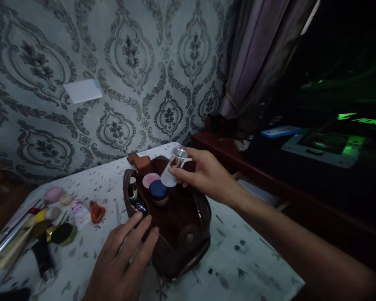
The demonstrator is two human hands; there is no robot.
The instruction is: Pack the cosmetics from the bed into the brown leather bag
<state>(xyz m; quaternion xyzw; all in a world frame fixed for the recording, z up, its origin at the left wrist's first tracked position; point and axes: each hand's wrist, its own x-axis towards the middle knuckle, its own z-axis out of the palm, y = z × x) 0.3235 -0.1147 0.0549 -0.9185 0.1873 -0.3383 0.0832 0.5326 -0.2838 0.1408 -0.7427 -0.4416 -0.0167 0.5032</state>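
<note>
A dark brown zip bag (181,225) lies open on the patterned white tabletop (238,259). My right hand (203,171) pinches a small white bottle with a clear cap (169,177), tilted over the bag's far part. My left hand (125,251) has its fingers spread on the bag's near left rim and holds nothing. Inside the bag are a jar with a dark blue lid (158,190), a pink round item (151,180), a small bottle with a pale cap (132,188) and a shiny dark item (139,205).
At the left lie a pink sponge (54,194), a pink tube (80,212), an orange clip (97,212), a black tube (44,259), a round dark-lidded jar (63,233) and several brushes. A brown strap (140,162) is behind the bag. A dark red desk (216,146) stands right.
</note>
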